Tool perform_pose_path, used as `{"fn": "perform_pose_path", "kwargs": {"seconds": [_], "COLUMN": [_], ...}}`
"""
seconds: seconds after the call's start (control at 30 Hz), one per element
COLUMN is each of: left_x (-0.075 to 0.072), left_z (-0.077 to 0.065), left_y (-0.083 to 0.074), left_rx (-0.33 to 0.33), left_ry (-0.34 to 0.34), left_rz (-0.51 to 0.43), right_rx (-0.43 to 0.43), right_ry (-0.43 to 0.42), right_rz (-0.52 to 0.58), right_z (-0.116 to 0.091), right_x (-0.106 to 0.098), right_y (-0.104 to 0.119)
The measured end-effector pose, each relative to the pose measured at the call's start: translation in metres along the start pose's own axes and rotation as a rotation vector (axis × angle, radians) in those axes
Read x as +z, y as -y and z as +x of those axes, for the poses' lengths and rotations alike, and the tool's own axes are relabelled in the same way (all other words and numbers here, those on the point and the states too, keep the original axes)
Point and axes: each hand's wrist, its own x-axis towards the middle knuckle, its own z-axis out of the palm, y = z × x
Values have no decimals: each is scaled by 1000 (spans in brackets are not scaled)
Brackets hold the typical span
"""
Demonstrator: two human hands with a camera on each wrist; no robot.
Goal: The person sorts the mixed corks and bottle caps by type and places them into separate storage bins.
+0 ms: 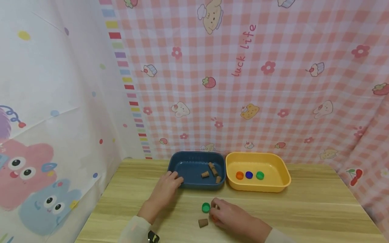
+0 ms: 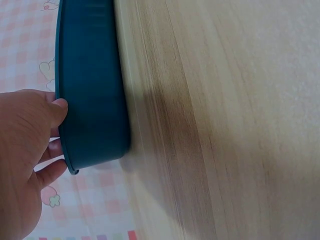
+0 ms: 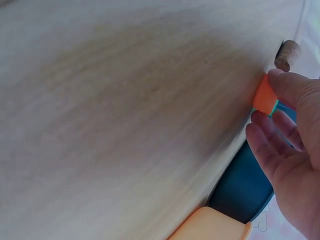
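Observation:
My left hand (image 1: pixel 166 189) holds the near left corner of the dark blue bin (image 1: pixel 194 185). In the left wrist view, fingertips hook over the rim of its wall (image 2: pixel 92 90). Lower right of it, my right hand (image 1: pixel 232 217) pinches an orange bottle cap (image 3: pixel 265 95) at the tabletop between thumb and fingers. The hand mostly covers that cap in the head view. Just left of these fingers lie a green bottle cap (image 1: pixel 206 207) and a cork (image 1: pixel 203 222). Inside the blue bin are several corks (image 1: pixel 205 174), toward its right side.
A yellow bin (image 1: pixel 258 187) stands directly right of the blue one, holding an orange cap (image 1: pixel 239 175), a blue cap (image 1: pixel 249 174) and a green cap (image 1: pixel 259 175). Both bins are near the back edge of the wooden table (image 1: pixel 319 202), before a checked cloth (image 1: pixel 231 94).

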Motion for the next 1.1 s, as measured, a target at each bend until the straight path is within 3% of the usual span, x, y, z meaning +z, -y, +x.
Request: {"fn": "perform_pose_path", "kwargs": {"seconds": [0.27,0.67,0.93,1.1], "left_x": [1,-1,-1,-1], "left_z": [0,1,0,0], "left_y": [1,-1,0,0], "left_rx": [0,-16,-10,-14], "left_ry": [0,30,26,37], "left_rz": [-3,-4,2,8], "right_rx": [53,64,95,85], "right_ry": [52,62,92,67], "right_rz": [0,14,61,86], "right_z": [0,2,2,-1], "right_x": [0,2,-5,-12], "right_y": [-2,-3,-3,-5]}}
